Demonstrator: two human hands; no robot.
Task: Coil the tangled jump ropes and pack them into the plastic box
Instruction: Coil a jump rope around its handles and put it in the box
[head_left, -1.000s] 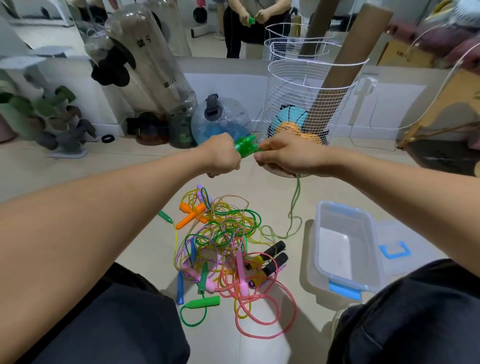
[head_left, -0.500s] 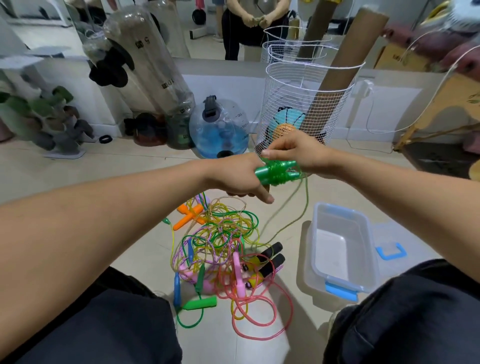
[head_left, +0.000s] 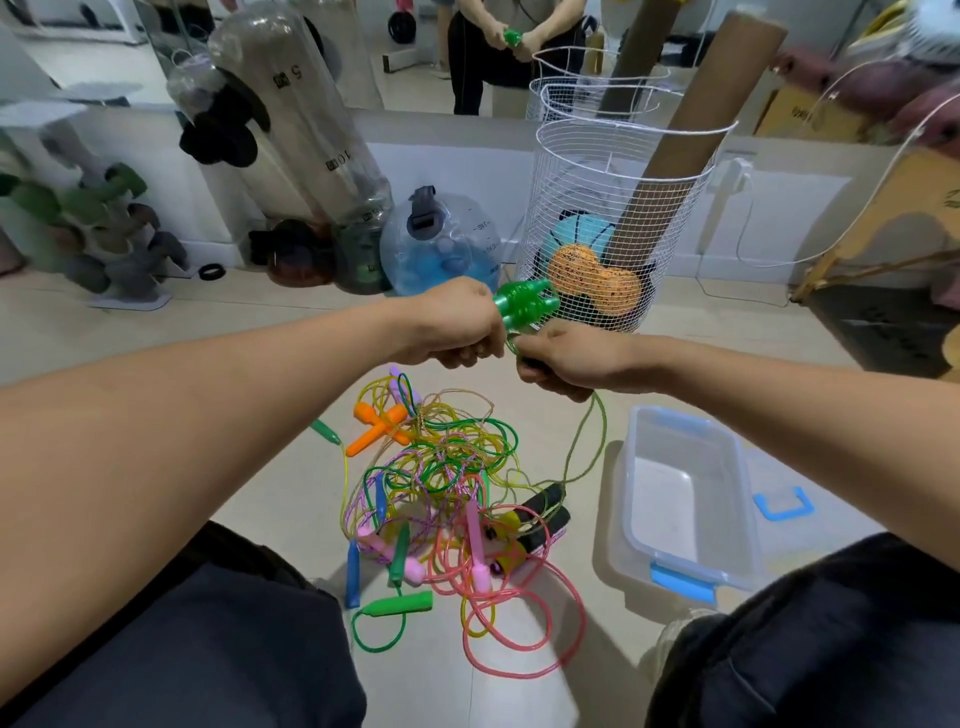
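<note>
Big white wire basket (head_left: 582, 208) stands at the back with a cardboard tube (head_left: 691, 156) leaning out of it; to the right on the floor sits the clear plastic box (head_left: 636, 540), lid off, blue latch facing us; left of it sprawls the tangle of jump ropes (head_left: 447, 499), yellow, green, pink and purple cords all knotted, orange handles (head_left: 376, 426) at its far edge; above the pile both hands meet; left hand (head_left: 452, 325) is curled tight round the green handles (head_left: 524, 306), which poke out past the knuckles; right hand (head_left: 566, 358), just beside it, is closed round the green cord (head_left: 587, 447), which trails down into the heap.
</note>
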